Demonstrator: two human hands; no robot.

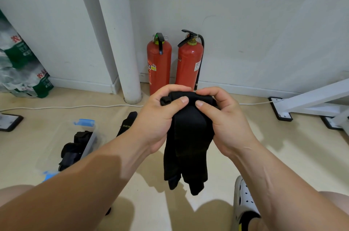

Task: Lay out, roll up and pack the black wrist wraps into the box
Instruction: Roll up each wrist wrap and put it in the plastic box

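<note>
Two hands of ours, left hand and right hand, grip the bunched top of a black wrist wrap, fingers curled round it and thumbs pressed on it, while its tail hangs free. Our left forearm hides part of the clear box with its rolled wraps.

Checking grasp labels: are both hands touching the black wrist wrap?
Touching. The head view shows the left hand and right hand both pinching the black wrist wrap at its top.

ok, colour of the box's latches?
Blue latches on the clear box; head view.
</note>
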